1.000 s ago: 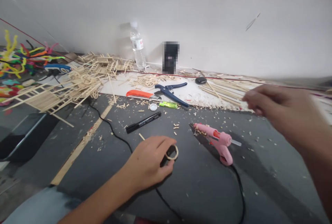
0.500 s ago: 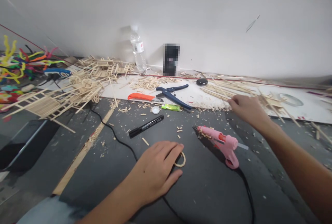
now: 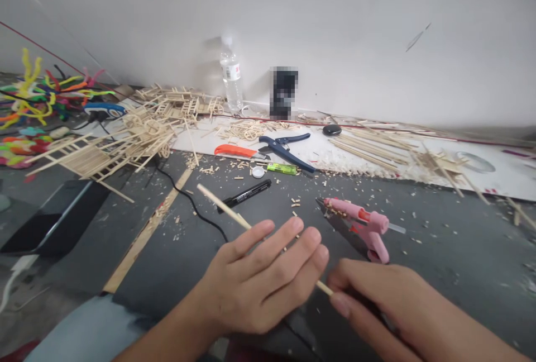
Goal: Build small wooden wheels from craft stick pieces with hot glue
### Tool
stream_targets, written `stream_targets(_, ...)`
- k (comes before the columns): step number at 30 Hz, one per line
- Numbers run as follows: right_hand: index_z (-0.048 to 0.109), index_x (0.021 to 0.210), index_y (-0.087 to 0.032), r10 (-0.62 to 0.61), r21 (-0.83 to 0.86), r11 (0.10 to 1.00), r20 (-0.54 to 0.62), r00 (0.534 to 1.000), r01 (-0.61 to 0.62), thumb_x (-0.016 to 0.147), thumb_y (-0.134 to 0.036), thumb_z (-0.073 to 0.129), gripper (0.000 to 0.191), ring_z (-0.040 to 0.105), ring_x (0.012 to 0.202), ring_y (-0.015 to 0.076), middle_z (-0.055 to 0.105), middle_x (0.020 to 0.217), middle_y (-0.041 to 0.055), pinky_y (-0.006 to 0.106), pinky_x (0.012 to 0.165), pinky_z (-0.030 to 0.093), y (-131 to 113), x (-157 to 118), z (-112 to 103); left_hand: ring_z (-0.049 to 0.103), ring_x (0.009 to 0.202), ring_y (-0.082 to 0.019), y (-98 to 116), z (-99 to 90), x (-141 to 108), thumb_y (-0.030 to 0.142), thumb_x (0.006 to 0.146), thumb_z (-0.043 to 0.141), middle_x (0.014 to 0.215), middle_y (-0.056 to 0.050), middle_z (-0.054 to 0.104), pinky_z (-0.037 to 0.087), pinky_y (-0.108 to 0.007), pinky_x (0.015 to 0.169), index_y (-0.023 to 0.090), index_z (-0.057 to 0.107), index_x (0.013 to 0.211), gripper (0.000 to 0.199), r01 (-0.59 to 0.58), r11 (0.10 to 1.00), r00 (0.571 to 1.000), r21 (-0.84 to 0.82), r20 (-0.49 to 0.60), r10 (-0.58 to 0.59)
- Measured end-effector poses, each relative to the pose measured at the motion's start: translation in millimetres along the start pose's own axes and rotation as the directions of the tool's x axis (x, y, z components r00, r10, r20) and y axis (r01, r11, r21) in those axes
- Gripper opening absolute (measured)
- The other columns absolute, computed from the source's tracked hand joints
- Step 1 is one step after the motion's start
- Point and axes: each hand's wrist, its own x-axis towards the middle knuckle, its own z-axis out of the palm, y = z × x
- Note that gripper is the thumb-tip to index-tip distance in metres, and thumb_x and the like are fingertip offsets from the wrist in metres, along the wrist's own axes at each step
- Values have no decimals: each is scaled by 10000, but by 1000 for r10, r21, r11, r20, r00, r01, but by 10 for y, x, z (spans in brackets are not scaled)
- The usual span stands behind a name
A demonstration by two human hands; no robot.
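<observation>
A thin wooden stick (image 3: 224, 206) slants across the front of the table, its upper left end near the black marker (image 3: 247, 194). My right hand (image 3: 377, 300) pinches its lower right end between thumb and fingers. Over the middle of the stick lies my left hand (image 3: 272, 278), palm down with fingers stretched out and slightly apart; whether its thumb touches the stick is hidden. The small wooden ring is not visible. To the right, just beyond my right hand, the pink glue gun (image 3: 360, 219) rests on its side.
Blue cutters (image 3: 287, 152), an orange knife (image 3: 234, 151) and a green packet (image 3: 282, 168) lie mid-table. Wooden models (image 3: 96, 155) stand left, loose sticks (image 3: 368, 149) right. A bottle (image 3: 232, 82) leans at the wall. A black cable (image 3: 192, 205) crosses the table.
My right hand has come from the stick pile to the front with a stick. My left hand has turned and spread over the stick; the ring has gone out of sight.
</observation>
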Motion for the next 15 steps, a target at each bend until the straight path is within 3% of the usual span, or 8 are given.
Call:
stream_targets(3, 641, 699, -336, -84, -2, 996, 151, 985, 85, 920, -432, 613, 242, 595, 552, 195, 686, 650, 15, 351, 534, 502, -154, 145, 146, 703, 957, -205, -33, 3, 35, 153, 1005, 514, 996, -64, 769, 538, -370, 851, 116, 661, 1173, 226, 1, 997, 987, -75, 158, 10)
stream_targets(5, 599, 696, -322, -128, -24, 990, 210, 969, 136, 963, -383, 537, 281, 576, 521, 185, 676, 625, 7, 340, 504, 479, -230, 233, 135, 656, 686, -175, -51, 17, 34, 121, 997, 501, 805, -40, 717, 497, -346, 627, 95, 643, 1125, 193, -1, 995, 974, -105, 227, 24)
stream_targets(7, 584, 710, -317, -152, -50, 985, 226, 962, 167, 975, -352, 513, 277, 561, 492, 177, 662, 602, 2, 330, 466, 451, -277, 289, 103, 581, 582, -157, -61, 23, 24, 130, 997, 507, 708, -6, 643, 416, -327, 513, 90, 633, 1116, 177, -8, 994, 968, -113, 248, 36)
stream_targets(10, 580, 689, -308, -194, -112, 970, 164, 967, 214, 968, -357, 514, 291, 574, 480, 176, 654, 595, 10, 328, 442, 443, -296, 323, 48, 561, 591, -161, -84, 7, -5, 174, 997, 541, 693, 4, 605, 387, -328, 506, 93, 629, 1162, 204, 16, 995, 964, -102, 264, 11)
stream_targets(12, 604, 690, -316, -240, -194, 950, 53, 969, 245, 985, -432, 483, 339, 567, 461, 177, 652, 594, 26, 332, 422, 422, -267, 340, -48, 570, 614, -163, -143, -18, -47, 184, 998, 547, 723, -4, 626, 413, -327, 547, 116, 627, 1206, 234, 74, 994, 956, -75, 289, -50)
stream_targets(15, 689, 807, -347, -213, -398, 908, -173, 962, 129, 972, -637, 438, 417, 548, 479, 181, 650, 617, 51, 341, 441, 387, -117, 419, -382, 612, 679, -175, -351, -82, -154, 200, 1004, 545, 790, -17, 676, 457, -326, 625, 184, 620, 1260, 267, 248, 969, 919, 15, 313, -241)
